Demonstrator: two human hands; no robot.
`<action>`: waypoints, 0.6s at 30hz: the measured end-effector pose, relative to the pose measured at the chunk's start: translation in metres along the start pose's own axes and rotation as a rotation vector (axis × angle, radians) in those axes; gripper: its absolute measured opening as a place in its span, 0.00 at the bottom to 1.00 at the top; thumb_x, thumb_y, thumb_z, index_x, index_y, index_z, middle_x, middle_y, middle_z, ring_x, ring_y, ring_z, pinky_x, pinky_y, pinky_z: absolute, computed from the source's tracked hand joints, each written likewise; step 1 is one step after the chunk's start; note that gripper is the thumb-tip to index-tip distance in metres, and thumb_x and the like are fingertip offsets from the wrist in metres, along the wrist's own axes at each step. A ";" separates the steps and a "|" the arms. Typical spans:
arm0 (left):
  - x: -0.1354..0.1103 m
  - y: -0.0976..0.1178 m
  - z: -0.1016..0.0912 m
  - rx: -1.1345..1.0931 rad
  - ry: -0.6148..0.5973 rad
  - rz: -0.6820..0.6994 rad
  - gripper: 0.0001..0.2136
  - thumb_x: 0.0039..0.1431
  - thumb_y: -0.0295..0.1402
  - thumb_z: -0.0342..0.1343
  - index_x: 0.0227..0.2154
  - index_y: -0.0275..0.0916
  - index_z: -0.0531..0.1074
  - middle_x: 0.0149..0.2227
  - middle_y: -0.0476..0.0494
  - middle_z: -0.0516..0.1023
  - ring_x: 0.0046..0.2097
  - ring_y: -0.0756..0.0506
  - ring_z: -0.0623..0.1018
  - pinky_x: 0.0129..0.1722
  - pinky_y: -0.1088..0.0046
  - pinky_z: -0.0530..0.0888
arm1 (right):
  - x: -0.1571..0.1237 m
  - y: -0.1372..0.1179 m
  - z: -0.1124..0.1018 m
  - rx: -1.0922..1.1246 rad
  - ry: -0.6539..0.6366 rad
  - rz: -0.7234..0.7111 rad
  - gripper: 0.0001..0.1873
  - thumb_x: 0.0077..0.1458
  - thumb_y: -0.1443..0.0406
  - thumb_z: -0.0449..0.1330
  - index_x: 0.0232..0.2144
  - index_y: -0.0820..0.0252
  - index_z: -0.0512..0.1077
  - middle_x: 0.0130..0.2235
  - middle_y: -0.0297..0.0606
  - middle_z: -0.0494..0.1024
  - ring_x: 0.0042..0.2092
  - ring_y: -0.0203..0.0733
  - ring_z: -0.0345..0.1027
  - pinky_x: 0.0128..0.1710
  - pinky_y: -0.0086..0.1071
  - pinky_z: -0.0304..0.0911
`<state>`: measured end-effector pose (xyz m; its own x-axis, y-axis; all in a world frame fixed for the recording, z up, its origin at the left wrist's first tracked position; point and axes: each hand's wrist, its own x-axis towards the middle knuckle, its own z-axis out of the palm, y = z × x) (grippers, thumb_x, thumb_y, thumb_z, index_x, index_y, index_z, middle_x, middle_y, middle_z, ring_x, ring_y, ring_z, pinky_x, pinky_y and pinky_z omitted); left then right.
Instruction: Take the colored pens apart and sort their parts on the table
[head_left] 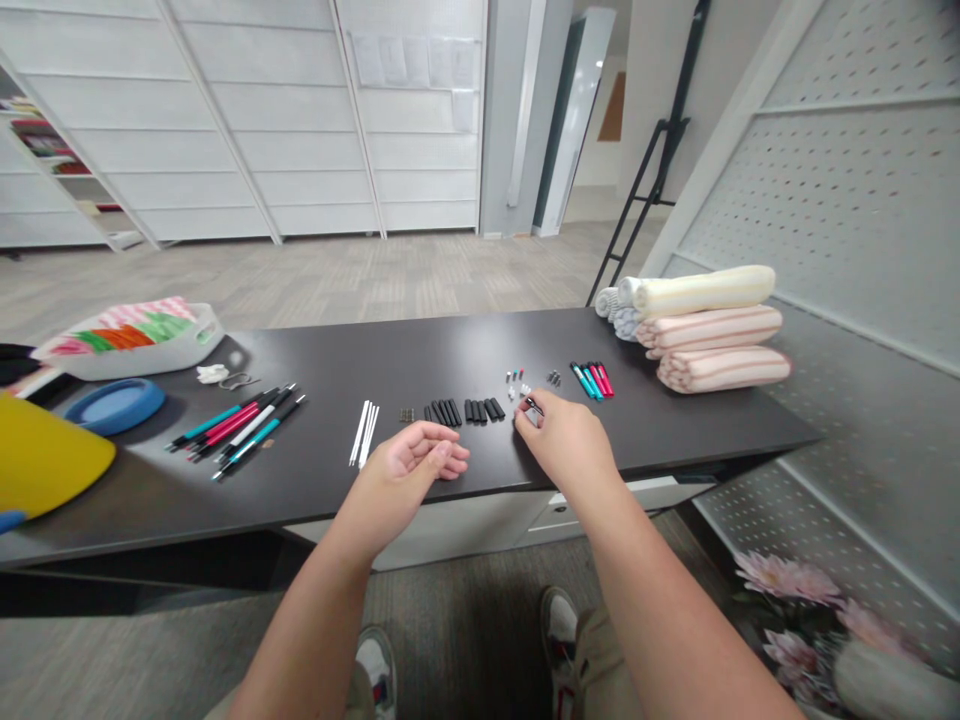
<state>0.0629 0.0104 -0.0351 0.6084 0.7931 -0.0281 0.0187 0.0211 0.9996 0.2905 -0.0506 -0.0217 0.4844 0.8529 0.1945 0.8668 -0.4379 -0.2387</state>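
Bare forearms (660,590) stretch in from the bottom edge, and it's the right hand (566,440) that has the action: thumb and fingertips pinch a small, dark, glossy piece (534,406), partly hidden, over the table (465,345)! Left hand (401,465) hangs loose near the front edge, palm half up, fingers gently curled. Between the hands, short black tubes (484,411) line up; slimmer black tubes (442,412) lie just beyond the left fingers, thin white sticks (364,433) off to their left. Tiny white pieces (525,390) sit right by the pinch, and past them come short teal and red barrels (592,380). Wider now: mixed-colour slim pens (240,425) heap up at far left, rolled striped towels (720,330) stack at far right!
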 end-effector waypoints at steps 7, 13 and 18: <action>-0.001 0.000 0.001 0.000 -0.004 0.006 0.14 0.67 0.44 0.61 0.44 0.37 0.75 0.42 0.39 0.85 0.42 0.45 0.83 0.47 0.64 0.80 | -0.015 -0.003 -0.023 -0.053 -0.143 -0.043 0.14 0.65 0.53 0.59 0.43 0.51 0.81 0.35 0.44 0.85 0.37 0.50 0.80 0.34 0.34 0.62; 0.000 0.000 0.000 0.005 0.002 0.002 0.14 0.66 0.44 0.62 0.44 0.38 0.76 0.42 0.39 0.85 0.42 0.44 0.83 0.47 0.64 0.80 | -0.030 -0.014 -0.027 -0.114 -0.254 -0.121 0.18 0.66 0.56 0.57 0.53 0.50 0.80 0.36 0.47 0.85 0.39 0.53 0.81 0.37 0.38 0.67; 0.000 0.001 0.000 0.016 0.000 0.005 0.14 0.66 0.44 0.62 0.43 0.37 0.76 0.42 0.39 0.85 0.41 0.44 0.83 0.47 0.63 0.80 | -0.030 -0.016 -0.021 -0.147 -0.261 -0.111 0.23 0.67 0.57 0.56 0.60 0.51 0.75 0.37 0.50 0.86 0.38 0.55 0.82 0.38 0.40 0.70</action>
<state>0.0631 0.0099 -0.0344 0.6083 0.7933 -0.0230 0.0283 0.0073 0.9996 0.2647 -0.0755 -0.0038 0.3556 0.9336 -0.0435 0.9297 -0.3581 -0.0857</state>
